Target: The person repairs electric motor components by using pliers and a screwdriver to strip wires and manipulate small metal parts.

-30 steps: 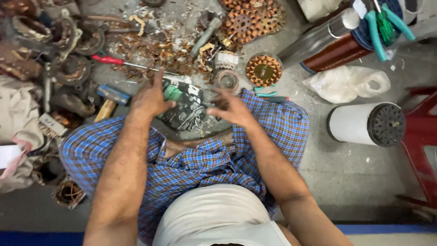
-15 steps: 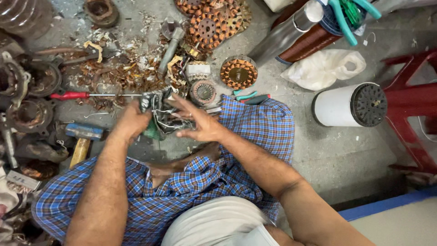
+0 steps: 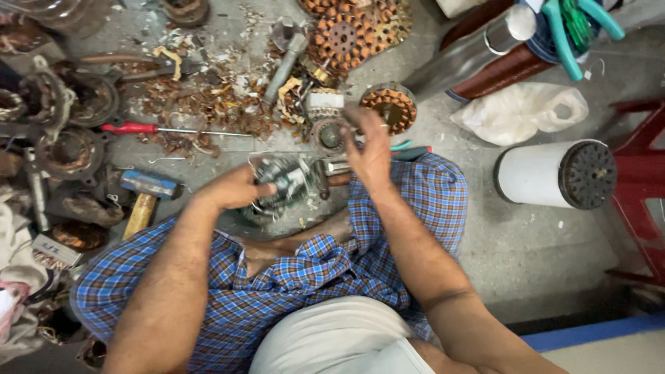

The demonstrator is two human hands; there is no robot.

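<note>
Seated on the floor (image 3: 540, 256), a person's left hand (image 3: 235, 188) clamps a heavy, rigid motor stator (image 3: 287, 181) by its rim; the right hand (image 3: 370, 149) hovers, fingers apart.

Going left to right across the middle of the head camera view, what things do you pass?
Blue-headed hammer → left hand → motor part held between the hands → right hand → white plastic bag → white cylinder with dark perforated end → red plastic chair.
</note>
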